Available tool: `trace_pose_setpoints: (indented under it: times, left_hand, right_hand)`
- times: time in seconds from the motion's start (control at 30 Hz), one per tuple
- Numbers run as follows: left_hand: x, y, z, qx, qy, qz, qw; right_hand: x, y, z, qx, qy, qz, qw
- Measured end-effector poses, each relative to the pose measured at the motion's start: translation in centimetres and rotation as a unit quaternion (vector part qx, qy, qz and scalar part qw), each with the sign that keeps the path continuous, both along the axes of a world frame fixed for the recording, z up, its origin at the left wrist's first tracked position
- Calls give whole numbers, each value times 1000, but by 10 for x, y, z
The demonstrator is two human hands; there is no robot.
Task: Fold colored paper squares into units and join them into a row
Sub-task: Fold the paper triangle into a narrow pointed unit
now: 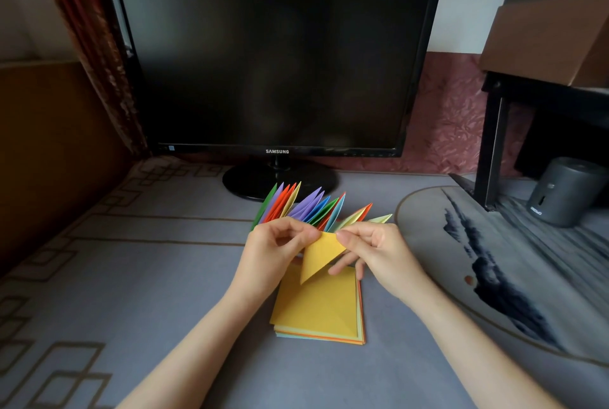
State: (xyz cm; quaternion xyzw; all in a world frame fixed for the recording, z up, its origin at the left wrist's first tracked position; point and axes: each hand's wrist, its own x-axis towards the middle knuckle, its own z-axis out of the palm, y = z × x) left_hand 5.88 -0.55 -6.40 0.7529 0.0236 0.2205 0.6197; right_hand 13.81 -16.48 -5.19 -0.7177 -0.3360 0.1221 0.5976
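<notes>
Both hands hold a folded yellow paper unit (318, 255), a triangle pointing down, in the air above the table. My left hand (276, 250) pinches its upper left corner; my right hand (369, 248) pinches its upper right edge. Behind my hands stands a row of joined folded units (309, 206) in green, purple, orange, yellow, blue and light green, fanned out with points upward. Below the unit lies a stack of flat paper squares (318, 308) with a yellow sheet on top; coloured edges show beneath it.
A black monitor (273, 55) on a round stand (250, 182) fills the back of the table. An oval grey mat (514, 263) lies at the right, with a black rack leg (491, 151) and a grey cylinder (563, 192) on it. A patterned grey cloth (131, 276) covers the table.
</notes>
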Motion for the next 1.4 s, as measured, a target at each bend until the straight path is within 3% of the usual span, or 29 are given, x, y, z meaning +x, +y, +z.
trace_pose_setpoints:
  times: [0.13,0.53,0.87,1.03,1.2,1.3,1.4]
  left_hand:
    - [-1,0,0,7,62,-38,997]
    - [2,-1,2,11,23,-51,998]
    - [2,8,-8,208,17,5,978]
    - [2,12,-8,248,64,-32,966]
    - [2,16,-13,347,134,-70,926]
    - [3,17,-14,349,125,-67,926]
    - [2,16,-14,350,119,-59,927]
  right_hand:
    - [5,-5,0,3,-31,-44,999]
    - [8,-4,-5,69,-59,-150,984]
    - [39,-30,-1,156,-39,-367,916]
    - [53,-40,-3,186,28,-426,885]
    - [58,-40,-15,80,39,-426,900]
    - [56,-38,-19,-48,-2,-392,919]
    - [50,-33,-19,-113,-24,-334,935]
